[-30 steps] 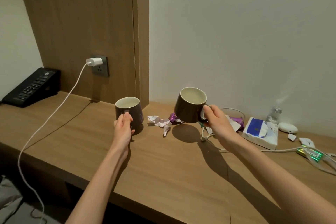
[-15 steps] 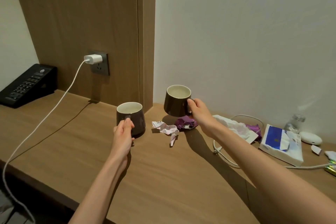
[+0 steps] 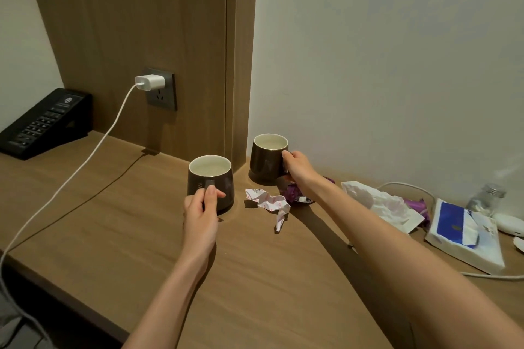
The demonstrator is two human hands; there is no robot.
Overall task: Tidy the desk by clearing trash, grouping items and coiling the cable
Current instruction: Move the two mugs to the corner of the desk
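A wood-grain desk (image 3: 85,224) runs along the wall. Above its left part rises a brown wooden panel (image 3: 136,22) carrying a grey socket (image 3: 161,91) (a white plug sits in it). Right of the panel the wall (image 3: 397,51) is plain white; left of it, another pale wall strip (image 3: 19,37). Soft, dim light.

Open desk (image 3: 119,235): broad bare wood at front and left, crossed only by the white charger cable (image 3: 93,150) and a thin dark cord (image 3: 93,195). Back corner: two dark mugs (image 3: 211,181) (image 3: 268,159) standing near each other, crumpled wrappers (image 3: 269,202) just beside. Right side crowded: white bag (image 3: 382,204), tissue pack (image 3: 465,235), small bottle (image 3: 486,200), looping cable (image 3: 490,275); black telephone (image 3: 42,122) at far left.
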